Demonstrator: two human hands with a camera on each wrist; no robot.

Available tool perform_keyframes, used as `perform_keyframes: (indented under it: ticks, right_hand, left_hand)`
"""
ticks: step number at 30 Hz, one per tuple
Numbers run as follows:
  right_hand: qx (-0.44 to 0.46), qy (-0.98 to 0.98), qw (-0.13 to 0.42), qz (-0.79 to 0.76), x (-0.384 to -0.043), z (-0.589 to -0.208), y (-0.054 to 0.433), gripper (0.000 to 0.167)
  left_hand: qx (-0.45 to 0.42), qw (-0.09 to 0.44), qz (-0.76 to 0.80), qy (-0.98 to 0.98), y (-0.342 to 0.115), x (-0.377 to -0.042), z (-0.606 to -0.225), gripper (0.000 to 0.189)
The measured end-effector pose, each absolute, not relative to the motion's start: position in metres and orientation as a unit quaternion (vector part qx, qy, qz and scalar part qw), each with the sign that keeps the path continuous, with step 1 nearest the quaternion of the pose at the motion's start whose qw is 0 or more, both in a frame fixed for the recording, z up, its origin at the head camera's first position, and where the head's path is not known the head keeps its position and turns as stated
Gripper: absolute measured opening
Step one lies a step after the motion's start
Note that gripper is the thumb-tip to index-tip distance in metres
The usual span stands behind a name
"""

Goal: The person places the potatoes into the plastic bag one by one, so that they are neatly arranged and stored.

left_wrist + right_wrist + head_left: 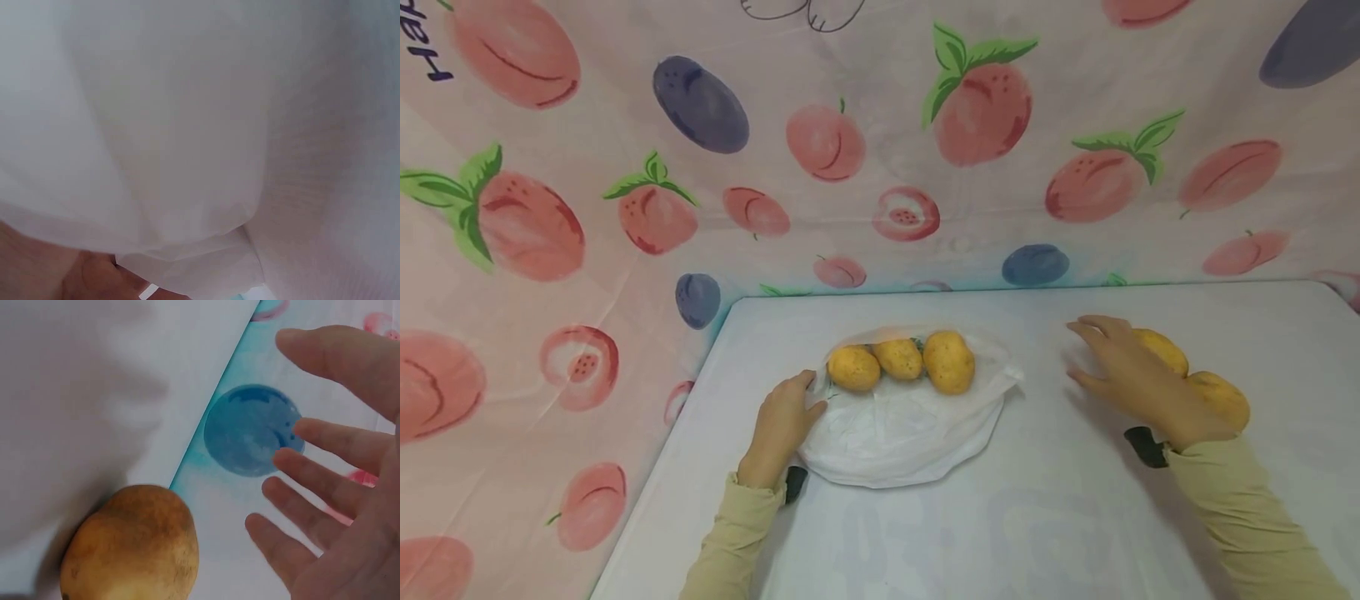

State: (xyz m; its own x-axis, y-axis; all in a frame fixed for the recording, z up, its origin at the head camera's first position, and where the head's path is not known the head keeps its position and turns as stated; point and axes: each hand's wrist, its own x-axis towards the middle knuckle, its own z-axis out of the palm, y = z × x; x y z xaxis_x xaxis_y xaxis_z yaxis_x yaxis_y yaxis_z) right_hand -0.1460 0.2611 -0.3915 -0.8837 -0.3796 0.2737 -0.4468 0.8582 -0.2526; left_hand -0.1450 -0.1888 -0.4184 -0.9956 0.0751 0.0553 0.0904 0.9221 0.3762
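A white plastic bag [887, 442] lies on the table with three yellow-brown potatoes [950, 362] in a row at its back part; whether they are inside or on top is hard to tell. At the bag's left edge, my left hand [780, 425] holds the plastic between thumb and fingers. The bag [175, 125] fills most of the left wrist view and hides the fingertips. My right hand [1131, 375] is over the right side of the table, fingers spread and holding nothing. Beside it are two more potatoes [1221, 400], partly covered in the head view; one potato [134, 550] shows in the right wrist view.
A white-covered table [1060, 517] carries everything. Behind and to the left rises a pink fruit-print cloth [850, 75], meeting the table's back and left edges. Dark wrist devices [1145, 447] sit under the sleeves.
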Motion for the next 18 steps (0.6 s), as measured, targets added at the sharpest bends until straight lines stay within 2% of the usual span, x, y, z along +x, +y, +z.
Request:
perform_keyframes:
  ticks: [4, 9, 18]
  right_hand:
    - [0.191, -0.963, 0.109, 0.154, -0.143, -0.391, 0.267, 0.061]
    - [0.156, -0.972, 0.084, 0.155, -0.140, -0.386, 0.271, 0.061]
    - [0.141, -0.976, 0.078, 0.143, -0.142, -0.394, 0.282, 0.060]
  left_hand:
    - [-0.045, 0.022, -0.194, -0.980, -0.189, -0.145, -0.418, 0.047]
    - [-0.046, 0.023, -0.195, -0.979, -0.189, -0.145, -0.418, 0.046]
    - [-0.043, 0.021, -0.197, -0.979, -0.189, -0.144, -0.418, 0.046]
